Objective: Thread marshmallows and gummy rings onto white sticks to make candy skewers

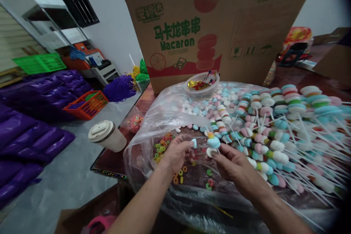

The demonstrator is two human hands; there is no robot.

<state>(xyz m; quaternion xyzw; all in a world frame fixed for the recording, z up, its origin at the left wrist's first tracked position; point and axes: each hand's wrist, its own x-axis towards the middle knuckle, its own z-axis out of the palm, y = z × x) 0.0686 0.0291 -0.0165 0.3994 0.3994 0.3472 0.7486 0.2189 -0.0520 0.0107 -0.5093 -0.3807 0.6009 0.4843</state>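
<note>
Between its fingertips my left hand point(179, 153) pinches a small light-blue candy piece point(194, 143). To the right, my right hand point(230, 161) grips a partly filled skewer, with blue, yellow and white pieces point(213, 142) stacked at its top. The two hands are apart, over a clear plastic sheet. Colourful candy rings point(161, 146) lie scattered around and below my left hand. Loose pastel candies point(197, 106) spread behind the hands. Many filled candy skewers point(274, 135) are piled to the right of my right hand, their white sticks pointing right and toward me.
A large cardboard box point(175, 51) stands behind the candies, with a clear bowl point(202, 89) of wrappers in front of it. A lidded cup point(108, 137) is at the table's left edge. Purple bags point(30, 139) and an orange crate point(87, 105) lie on the floor at left.
</note>
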